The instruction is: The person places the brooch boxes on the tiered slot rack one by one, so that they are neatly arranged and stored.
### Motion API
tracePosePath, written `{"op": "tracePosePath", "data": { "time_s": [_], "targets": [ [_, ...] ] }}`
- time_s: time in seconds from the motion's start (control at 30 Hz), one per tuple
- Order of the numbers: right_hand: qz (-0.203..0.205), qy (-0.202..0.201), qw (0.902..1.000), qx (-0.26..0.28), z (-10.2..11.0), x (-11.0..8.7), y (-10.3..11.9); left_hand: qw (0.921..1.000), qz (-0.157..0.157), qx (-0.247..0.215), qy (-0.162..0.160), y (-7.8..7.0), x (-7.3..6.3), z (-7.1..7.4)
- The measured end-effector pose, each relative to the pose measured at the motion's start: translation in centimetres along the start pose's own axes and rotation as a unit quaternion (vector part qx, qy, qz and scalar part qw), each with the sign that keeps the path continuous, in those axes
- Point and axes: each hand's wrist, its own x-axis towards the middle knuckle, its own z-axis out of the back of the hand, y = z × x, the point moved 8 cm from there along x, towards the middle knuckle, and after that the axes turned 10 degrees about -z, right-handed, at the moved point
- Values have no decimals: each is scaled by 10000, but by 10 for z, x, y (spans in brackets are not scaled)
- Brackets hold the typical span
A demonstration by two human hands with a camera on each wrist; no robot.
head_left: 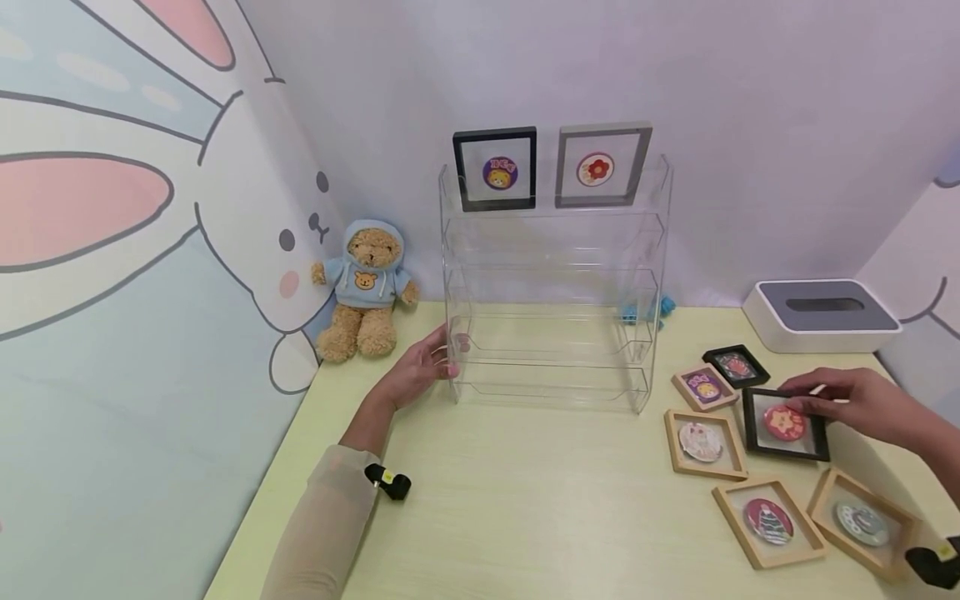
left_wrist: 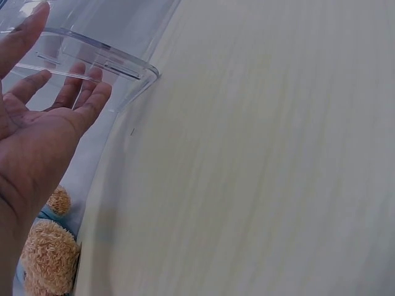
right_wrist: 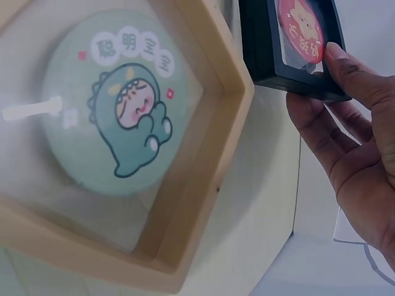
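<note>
A clear acrylic tiered rack stands near the wall. My left hand grips its lower left side edge, the thumb toward the front and the fingers behind; in the left wrist view the left hand meets a clear corner. My right hand pinches the edge of a black picture frame holding a red star badge. The right wrist view shows this black frame tilted up, thumb on its front and fingers beneath. A black frame and a grey frame stand on the rack's top tier.
Around the right hand lie wooden frames, one with a green dinosaur badge, one with a tree badge, plus a small black frame. A tissue box stands behind them. A teddy bear sits left of the rack.
</note>
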Motion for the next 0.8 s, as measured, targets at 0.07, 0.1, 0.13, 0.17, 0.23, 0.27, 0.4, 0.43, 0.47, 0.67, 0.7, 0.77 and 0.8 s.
{"op": "tracePosePath", "data": {
  "time_s": [0.07,0.1,0.13,0.17,0.23,0.27,0.4,0.43,0.47,0.67,0.7,0.77,0.8],
  "targets": [
    [-46,-26,10000,-14,2,0,-1,10000,-1,-14,2,0,0,0],
    [-102,-42,9999,-46,3,1,-1,10000,-5,-20,3,0,0,0],
    [-153,-54,9998,-111,4,1,-2,10000,-5,-28,1,0,0,0],
    [-211,-50,9996,-206,5,2,-2,10000,-7,-32,5,0,0,0],
    [-402,-62,9984,-396,6,3,-3,10000,-6,-60,4,0,-1,0],
    [-504,-55,9975,-488,6,3,-3,10000,-7,-61,7,0,-1,0],
    [-626,-19,9959,-646,7,4,0,10000,-15,-89,8,1,-2,0],
    [-659,-49,9956,-666,8,5,1,10000,-18,-90,10,1,-2,0],
    [-678,-96,9953,-686,10,5,3,10000,-27,-95,14,1,-2,0],
    [-521,-534,9948,-691,24,11,20,9999,-49,-98,14,0,-1,-1],
    [-475,-600,9949,-658,26,12,23,9999,-43,-101,10,0,-1,-1],
    [-427,-727,9946,-605,30,15,29,9999,-27,-107,4,-1,-1,-1],
    [-382,-774,9948,-541,33,16,33,9999,-16,-113,-2,-1,-1,-1]
  ]
}}
